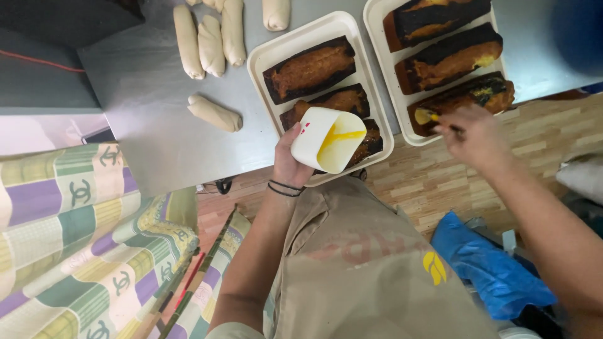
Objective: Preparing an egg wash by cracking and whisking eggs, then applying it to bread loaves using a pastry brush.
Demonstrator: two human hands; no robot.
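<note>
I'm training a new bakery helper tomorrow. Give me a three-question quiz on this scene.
1. What does the left hand hold?
2. True or false: the right hand holds its brush over a loaf on the right tray.
3. How many loaves lie on the left tray? A two, B three, C five

Key:
1. A white cup streaked inside with yellow liquid.
2. True.
3. B.

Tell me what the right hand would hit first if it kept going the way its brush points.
The right hand aims its brush up-left at the nearest dark loaf in the right tray. The bristles look already at that loaf's end, though depth is unclear.
</note>
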